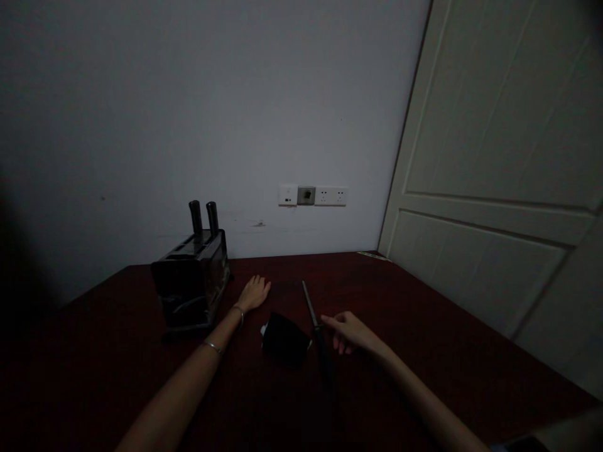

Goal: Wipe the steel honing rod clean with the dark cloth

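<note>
My left hand (254, 292) lies flat and open on the dark red table (424, 326), just right of a black knife block (192, 282) with two dark handles sticking up. My right hand (349, 331) hovers with its fingers loosely curled beside a long sharpening steel (315, 320) that lies on the table, its rod pointing away from me; the fingertips nearly touch its black handle. Between my hands sits a small black object with a white end (282, 339); the dim light hides what it is.
A white wall with a row of sockets (313, 195) rises behind the table. A cream panelled door (499, 188) stands along the right side. A thin flat item (374, 255) lies at the table's far right corner.
</note>
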A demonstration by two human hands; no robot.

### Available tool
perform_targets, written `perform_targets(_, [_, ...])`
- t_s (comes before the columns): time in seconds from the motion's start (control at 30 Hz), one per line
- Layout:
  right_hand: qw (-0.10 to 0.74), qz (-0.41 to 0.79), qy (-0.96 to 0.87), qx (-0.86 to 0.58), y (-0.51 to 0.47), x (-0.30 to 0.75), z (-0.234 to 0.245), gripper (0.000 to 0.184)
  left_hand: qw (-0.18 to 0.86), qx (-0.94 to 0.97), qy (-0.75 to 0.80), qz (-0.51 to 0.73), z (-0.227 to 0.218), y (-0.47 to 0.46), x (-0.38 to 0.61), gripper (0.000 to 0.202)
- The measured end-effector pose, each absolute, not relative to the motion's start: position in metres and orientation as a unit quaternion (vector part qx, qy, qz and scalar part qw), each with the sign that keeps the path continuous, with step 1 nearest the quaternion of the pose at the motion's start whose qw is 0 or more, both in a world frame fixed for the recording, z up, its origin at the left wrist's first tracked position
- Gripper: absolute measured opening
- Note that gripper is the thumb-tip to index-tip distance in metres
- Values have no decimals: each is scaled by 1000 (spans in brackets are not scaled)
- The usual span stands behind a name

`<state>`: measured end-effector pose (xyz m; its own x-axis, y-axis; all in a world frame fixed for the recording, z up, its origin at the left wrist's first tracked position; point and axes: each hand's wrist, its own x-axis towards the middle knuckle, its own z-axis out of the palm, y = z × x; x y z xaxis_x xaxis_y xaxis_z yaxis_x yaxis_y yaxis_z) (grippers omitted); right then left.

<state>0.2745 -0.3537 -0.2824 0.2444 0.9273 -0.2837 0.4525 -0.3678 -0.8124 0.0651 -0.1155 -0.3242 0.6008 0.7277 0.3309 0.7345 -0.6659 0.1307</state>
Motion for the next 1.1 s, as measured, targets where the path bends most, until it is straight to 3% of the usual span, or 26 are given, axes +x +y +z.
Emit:
perform_targets(0.27, [266, 304, -525, -750, -351, 264, -285, 48, 14, -888, -427, -169, -330, -109, 69, 47])
perform_targets(0.57, [164, 182, -561, -791, -349, 255, -273, 60, 19, -886, -431, -170, -329, -110, 69, 47])
perform_targets(0.83, [115, 120, -562, -810, -351, 242, -267, 51, 24, -884, -432, -176, -331, -109, 69, 44])
perform_targets(1.1, [136, 93, -551, -818, -353, 235, -266, 43, 22, -881, -439, -176, -331, -109, 68, 44])
